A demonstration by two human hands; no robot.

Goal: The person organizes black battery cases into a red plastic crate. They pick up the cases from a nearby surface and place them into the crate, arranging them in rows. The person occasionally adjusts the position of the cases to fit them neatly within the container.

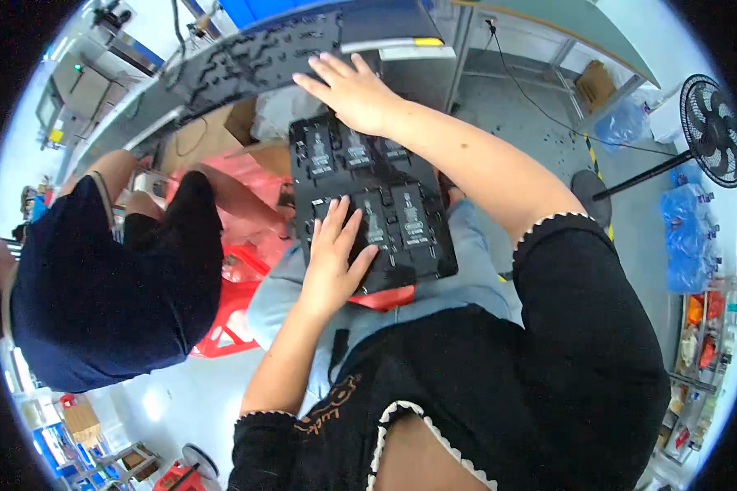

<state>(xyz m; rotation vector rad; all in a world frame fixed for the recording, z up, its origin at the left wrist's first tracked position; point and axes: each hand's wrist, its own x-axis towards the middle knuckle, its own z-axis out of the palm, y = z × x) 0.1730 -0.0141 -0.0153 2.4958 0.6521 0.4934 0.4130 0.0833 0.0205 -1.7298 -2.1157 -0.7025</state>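
Note:
A black plastic tray (434,250) rests across my lap, its far end near the workbench edge. Several flat black battery packs (412,214) with pale print sit in its recesses in two rows. My left hand (333,252) lies on the near left part of the tray, fingers spread over a pack. Beyond the tray's far end my right hand (354,94) is stretched out with fingers apart, at the edge of the black surface on the workbench. Nothing shows in its grasp; its palm side is hidden.
The workbench (258,61) carries black molded trays. To my left a person in dark clothes (115,278) sits close by, near a red plastic stool (236,315). Pink plastic sheeting (241,196) hangs below the bench. A black fan (712,131) stands at right.

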